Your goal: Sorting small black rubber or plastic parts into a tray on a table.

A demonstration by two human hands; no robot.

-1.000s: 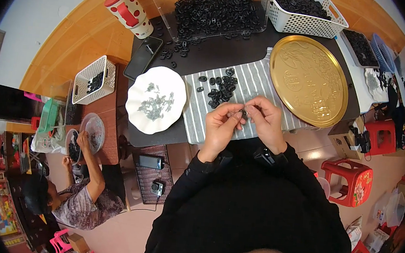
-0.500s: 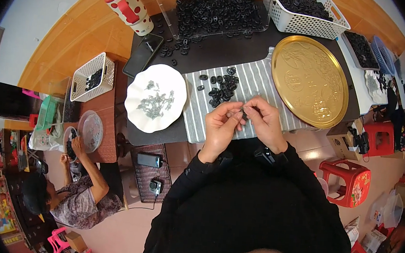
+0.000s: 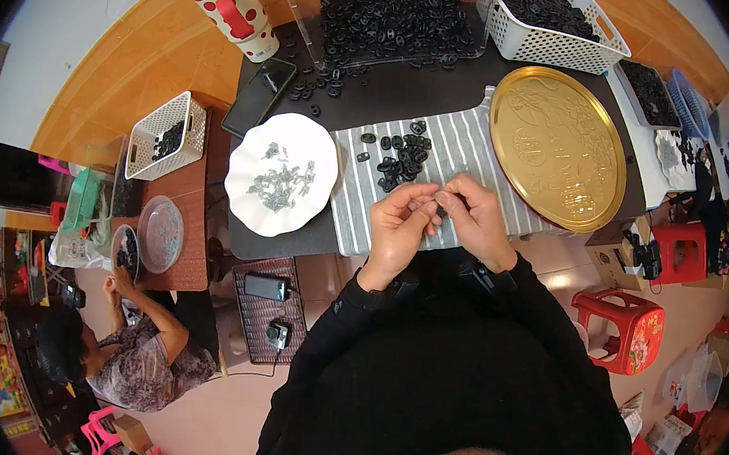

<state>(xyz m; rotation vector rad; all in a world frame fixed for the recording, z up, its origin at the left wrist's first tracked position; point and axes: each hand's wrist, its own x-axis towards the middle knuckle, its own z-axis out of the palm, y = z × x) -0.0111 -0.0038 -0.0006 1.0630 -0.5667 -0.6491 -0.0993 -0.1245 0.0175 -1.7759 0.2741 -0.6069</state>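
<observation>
My left hand and my right hand meet fingertip to fingertip over the front edge of a grey and white striped cloth. Both are closed in a pinch around a small dark piece, mostly covered by the fingers. Just beyond my left fingertips lies a loose cluster of small black oval plastic pieces, some with two holes. To the left stands a white wavy-edged plate, with many tiny greyish see-through bits scattered on it. A round gold embossed tray rests at the right.
At the back are a heaped clear bin of black pieces and a white basket. A phone and spotted tumbler stand at the left. A co-worker sits at a side table; red stools stand at right.
My hands hold nearly the same place, the right fingers shifting slightly over the piece. The co-worker's raised hand has come down and back from the bowl toward their other hand.
</observation>
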